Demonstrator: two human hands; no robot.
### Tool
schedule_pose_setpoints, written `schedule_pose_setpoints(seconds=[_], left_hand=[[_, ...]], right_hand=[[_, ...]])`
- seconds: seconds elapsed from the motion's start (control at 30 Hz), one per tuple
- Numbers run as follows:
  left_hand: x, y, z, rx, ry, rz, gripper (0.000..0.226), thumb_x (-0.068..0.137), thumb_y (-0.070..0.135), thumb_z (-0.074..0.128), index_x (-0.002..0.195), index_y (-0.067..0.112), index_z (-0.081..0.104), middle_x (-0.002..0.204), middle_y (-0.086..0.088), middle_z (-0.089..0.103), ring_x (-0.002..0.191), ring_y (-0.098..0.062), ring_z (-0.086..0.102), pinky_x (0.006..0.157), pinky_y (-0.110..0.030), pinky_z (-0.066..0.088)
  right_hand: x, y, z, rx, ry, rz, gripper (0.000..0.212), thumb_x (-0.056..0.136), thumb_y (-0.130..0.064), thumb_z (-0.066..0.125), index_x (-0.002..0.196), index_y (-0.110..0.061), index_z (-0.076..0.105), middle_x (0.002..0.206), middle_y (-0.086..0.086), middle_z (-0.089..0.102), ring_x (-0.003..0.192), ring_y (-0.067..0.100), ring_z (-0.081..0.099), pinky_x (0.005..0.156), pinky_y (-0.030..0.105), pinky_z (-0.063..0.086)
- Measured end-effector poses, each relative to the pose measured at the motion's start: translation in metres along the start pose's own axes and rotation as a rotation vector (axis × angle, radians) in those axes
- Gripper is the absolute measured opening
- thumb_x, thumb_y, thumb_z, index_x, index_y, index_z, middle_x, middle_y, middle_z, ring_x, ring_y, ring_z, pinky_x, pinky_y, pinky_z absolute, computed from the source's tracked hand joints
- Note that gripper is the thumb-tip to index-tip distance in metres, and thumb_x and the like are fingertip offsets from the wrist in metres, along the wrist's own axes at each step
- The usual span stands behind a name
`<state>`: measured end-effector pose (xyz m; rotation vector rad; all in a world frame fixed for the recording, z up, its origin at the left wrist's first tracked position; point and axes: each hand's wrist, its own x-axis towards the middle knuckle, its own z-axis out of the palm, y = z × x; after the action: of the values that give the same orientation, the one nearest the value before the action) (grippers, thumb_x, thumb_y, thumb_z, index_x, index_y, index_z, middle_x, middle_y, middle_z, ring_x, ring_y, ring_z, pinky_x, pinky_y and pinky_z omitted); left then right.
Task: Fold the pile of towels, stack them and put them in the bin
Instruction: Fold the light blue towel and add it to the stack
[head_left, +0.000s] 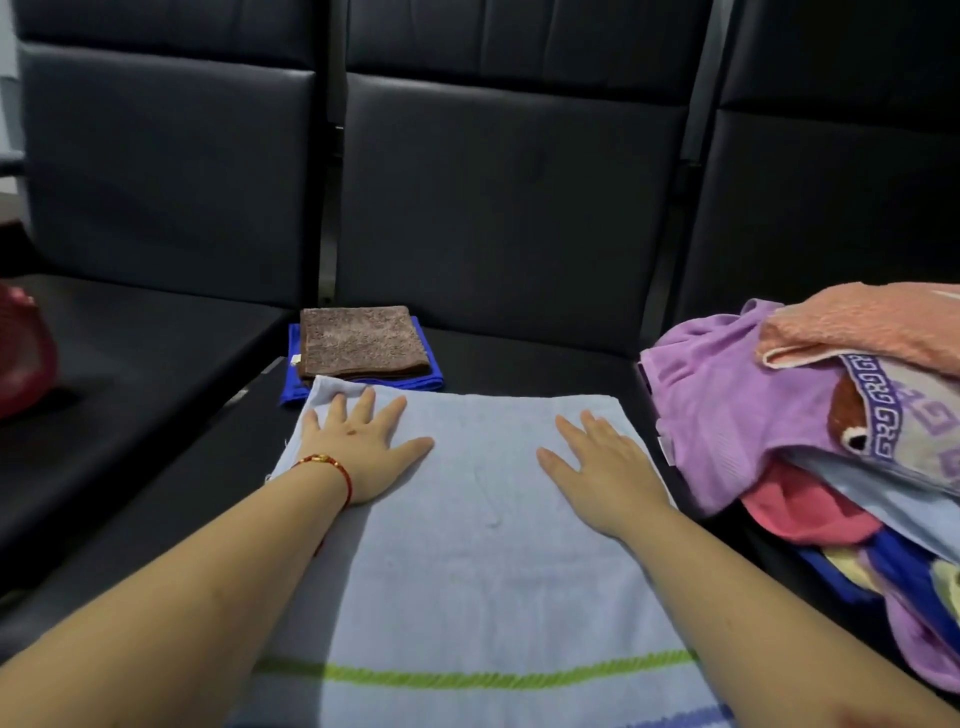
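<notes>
So far you have two towels done: a folded brown towel (361, 340) sits on a folded blue towel (430, 375) at the back of the seat (519, 358), just beyond the one you are working on. That one, the pale blue towel (483, 519), lies spread flat in front of you, and it looks not yet folded, or at most once. Your left hand (358, 447) rests on its far left corner with fingers spread and straight, and your right hand (602, 467) lies flat near its right edge, fingers straight too; neither grips anything, so you seem to be smoothing it. Most of the job is left: the pile (831, 415) to your right is heaped with purple, orange, pink and patterned towels, and its purple edge comes close to your towel's right side. A red object (21, 353) at the far left may be the bin, though I cannot tell.
</notes>
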<state>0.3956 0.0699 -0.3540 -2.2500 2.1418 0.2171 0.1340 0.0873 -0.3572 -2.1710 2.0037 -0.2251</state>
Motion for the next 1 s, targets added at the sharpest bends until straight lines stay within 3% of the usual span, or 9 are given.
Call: schedule_pose_setpoints(seconds=[0.13, 0.23, 0.3, 0.37, 0.5, 0.63, 0.73, 0.8, 1.0], left_hand=[[0.03, 0.005, 0.001, 0.012, 0.053, 0.004, 0.074, 0.086, 0.074, 0.017, 0.15, 0.04, 0.005, 0.161, 0.002, -0.001, 0.147, -0.028, 0.0, 0.117, -0.05, 0.003], [0.036, 0.006, 0.003, -0.018, 0.193, 0.037, 0.068, 0.088, 0.068, 0.028, 0.146, 0.031, 0.028, 0.155, -0.003, 0.023, 0.142, -0.026, 0.018, 0.114, -0.044, 0.016], [0.034, 0.007, 0.004, -0.072, 0.389, 0.11, 0.056, 0.087, 0.059, 0.038, 0.123, 0.02, 0.055, 0.131, -0.007, 0.05, 0.125, -0.029, 0.041, 0.101, -0.04, 0.034], [0.027, 0.011, 0.004, -0.083, 0.552, 0.181, 0.042, 0.083, 0.048, 0.041, 0.088, 0.011, 0.061, 0.096, -0.01, 0.06, 0.093, -0.033, 0.056, 0.076, -0.037, 0.043], [0.006, 0.018, -0.004, -0.084, 0.278, 0.086, 0.029, 0.099, 0.038, 0.034, 0.095, 0.014, 0.049, 0.109, -0.011, 0.058, 0.101, -0.028, 0.055, 0.083, -0.035, 0.042], [-0.036, 0.022, -0.014, 0.017, 0.128, 0.095, 0.058, 0.093, 0.058, 0.036, 0.13, 0.014, 0.043, 0.136, -0.008, 0.044, 0.125, -0.026, 0.041, 0.104, -0.037, 0.031], [-0.075, 0.024, -0.014, -0.03, -0.027, 0.061, 0.087, 0.087, 0.07, 0.033, 0.152, 0.02, 0.004, 0.158, -0.004, 0.015, 0.146, -0.024, 0.011, 0.117, -0.043, 0.004], [-0.096, 0.017, -0.018, -0.083, 0.048, 0.022, 0.091, 0.087, 0.067, 0.038, 0.152, 0.023, -0.008, 0.16, -0.003, 0.01, 0.147, -0.024, 0.002, 0.118, -0.044, -0.001], [-0.15, -0.026, -0.022, -0.183, 0.032, -0.215, 0.083, 0.083, 0.066, 0.048, 0.148, 0.021, 0.024, 0.152, -0.006, 0.03, 0.141, -0.029, 0.023, 0.115, -0.043, 0.018]], right_hand=[[0.025, 0.004, 0.002, 0.068, 0.153, 0.02, 0.058, 0.095, -0.052, 0.04, 0.146, -0.024, 0.036, 0.158, 0.003, 0.019, 0.146, 0.017, 0.012, 0.117, 0.032, 0.013], [0.027, 0.001, 0.006, 0.095, 0.533, -0.066, 0.029, 0.083, -0.041, 0.059, 0.099, -0.017, 0.064, 0.11, 0.002, 0.058, 0.106, 0.025, 0.053, 0.087, 0.035, 0.041], [0.025, -0.001, 0.004, 0.066, 0.496, -0.028, 0.02, 0.086, -0.037, 0.055, 0.079, -0.018, 0.054, 0.085, -0.003, 0.057, 0.08, 0.022, 0.054, 0.067, 0.031, 0.038], [0.023, -0.001, 0.002, 0.045, 0.356, 0.068, 0.022, 0.091, -0.035, 0.047, 0.077, -0.018, 0.046, 0.08, -0.003, 0.056, 0.074, 0.022, 0.052, 0.061, 0.031, 0.034], [0.011, -0.005, -0.005, 0.072, 0.274, 0.07, 0.018, 0.092, -0.037, 0.048, 0.087, -0.019, 0.048, 0.09, -0.005, 0.053, 0.083, 0.02, 0.051, 0.066, 0.03, 0.035], [-0.026, -0.002, -0.013, 0.144, 0.144, 0.052, 0.037, 0.093, -0.037, 0.052, 0.125, -0.02, 0.054, 0.128, -0.004, 0.052, 0.12, 0.016, 0.048, 0.097, 0.028, 0.039], [-0.059, 0.002, -0.016, 0.179, 0.063, 0.042, 0.048, 0.094, -0.033, 0.052, 0.138, -0.018, 0.044, 0.145, -0.002, 0.041, 0.132, 0.016, 0.04, 0.107, 0.026, 0.031], [-0.085, 0.005, -0.021, 0.171, 0.07, 0.027, 0.05, 0.093, -0.033, 0.054, 0.139, -0.017, 0.043, 0.146, -0.001, 0.037, 0.134, 0.015, 0.037, 0.109, 0.027, 0.029], [-0.159, 0.025, -0.027, 0.195, 0.088, 0.056, 0.046, 0.09, -0.028, 0.06, 0.133, -0.014, 0.051, 0.139, 0.004, 0.043, 0.128, 0.018, 0.044, 0.107, 0.026, 0.032]])
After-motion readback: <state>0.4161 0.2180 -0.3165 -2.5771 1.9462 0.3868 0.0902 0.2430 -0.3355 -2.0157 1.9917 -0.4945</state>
